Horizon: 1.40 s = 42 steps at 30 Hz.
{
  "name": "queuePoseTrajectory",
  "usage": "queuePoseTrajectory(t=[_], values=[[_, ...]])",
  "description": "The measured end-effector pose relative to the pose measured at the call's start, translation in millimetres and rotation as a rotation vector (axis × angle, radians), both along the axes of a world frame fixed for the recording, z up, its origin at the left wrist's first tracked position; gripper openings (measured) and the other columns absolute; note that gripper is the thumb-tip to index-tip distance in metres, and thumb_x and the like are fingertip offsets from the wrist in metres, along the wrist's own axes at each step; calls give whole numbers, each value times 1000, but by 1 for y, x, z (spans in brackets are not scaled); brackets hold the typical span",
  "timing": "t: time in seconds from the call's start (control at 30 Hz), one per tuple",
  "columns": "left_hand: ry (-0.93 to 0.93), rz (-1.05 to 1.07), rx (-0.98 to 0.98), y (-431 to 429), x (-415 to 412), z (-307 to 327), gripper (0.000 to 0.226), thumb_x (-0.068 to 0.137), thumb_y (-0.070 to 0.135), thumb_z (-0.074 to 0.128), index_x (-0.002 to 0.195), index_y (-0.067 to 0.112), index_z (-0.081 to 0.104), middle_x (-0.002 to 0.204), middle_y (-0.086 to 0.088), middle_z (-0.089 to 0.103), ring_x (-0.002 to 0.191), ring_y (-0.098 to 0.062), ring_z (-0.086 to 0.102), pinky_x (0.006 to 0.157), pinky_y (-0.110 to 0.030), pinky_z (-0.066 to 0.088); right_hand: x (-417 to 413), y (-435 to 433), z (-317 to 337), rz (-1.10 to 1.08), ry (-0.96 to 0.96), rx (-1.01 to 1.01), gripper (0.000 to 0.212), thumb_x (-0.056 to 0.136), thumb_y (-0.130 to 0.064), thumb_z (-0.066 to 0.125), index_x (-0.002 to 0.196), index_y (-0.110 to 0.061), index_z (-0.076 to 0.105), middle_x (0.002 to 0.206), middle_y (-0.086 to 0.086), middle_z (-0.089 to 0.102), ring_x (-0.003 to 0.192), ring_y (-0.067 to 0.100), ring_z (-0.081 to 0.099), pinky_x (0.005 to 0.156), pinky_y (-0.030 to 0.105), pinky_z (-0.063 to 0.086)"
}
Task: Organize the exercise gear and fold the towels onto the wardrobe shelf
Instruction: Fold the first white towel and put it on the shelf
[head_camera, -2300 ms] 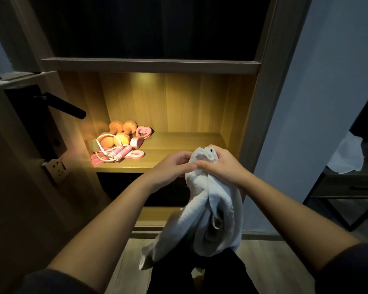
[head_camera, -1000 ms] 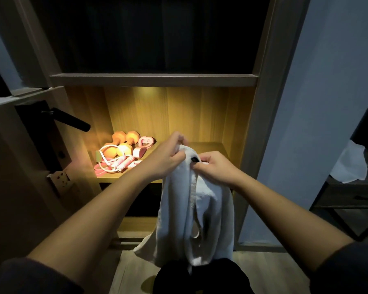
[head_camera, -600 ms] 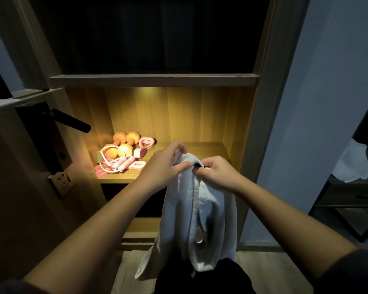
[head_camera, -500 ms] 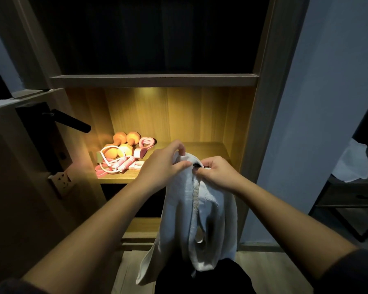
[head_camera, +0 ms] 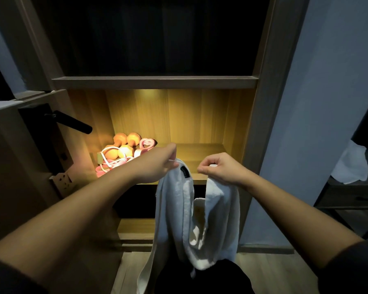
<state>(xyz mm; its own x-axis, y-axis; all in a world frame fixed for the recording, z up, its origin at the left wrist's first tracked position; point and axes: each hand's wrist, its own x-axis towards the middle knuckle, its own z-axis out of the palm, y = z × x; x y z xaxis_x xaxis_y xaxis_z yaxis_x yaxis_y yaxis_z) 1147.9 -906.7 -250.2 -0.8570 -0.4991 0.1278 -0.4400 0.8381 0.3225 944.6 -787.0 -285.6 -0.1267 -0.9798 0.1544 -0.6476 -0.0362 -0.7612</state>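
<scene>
Hanging between left hand and right hand; towel.

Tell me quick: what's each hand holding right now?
Left hand: pinches one top corner of the white towel.
Right hand: pinches the other top corner.

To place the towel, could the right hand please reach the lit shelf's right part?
Probably yes: the right hand is before the lit shelf with nothing visible between, though it and the left hand pinch the white towel.

black tag on the white towel, its print too small to read
</scene>
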Motion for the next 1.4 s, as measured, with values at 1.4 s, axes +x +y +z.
queuePoseTrajectory(t=[1.4], values=[[-396, 769, -461, -114, 123, -31, 23, 92, 3, 48, 109, 8, 62, 108, -16, 65, 100, -33, 65, 79, -38, 52, -178, 81, -30, -505, 194, 432, 34, 77, -35, 82, 91, -7, 71, 94, 6, 66, 84, 17, 61, 67, 26, 48]])
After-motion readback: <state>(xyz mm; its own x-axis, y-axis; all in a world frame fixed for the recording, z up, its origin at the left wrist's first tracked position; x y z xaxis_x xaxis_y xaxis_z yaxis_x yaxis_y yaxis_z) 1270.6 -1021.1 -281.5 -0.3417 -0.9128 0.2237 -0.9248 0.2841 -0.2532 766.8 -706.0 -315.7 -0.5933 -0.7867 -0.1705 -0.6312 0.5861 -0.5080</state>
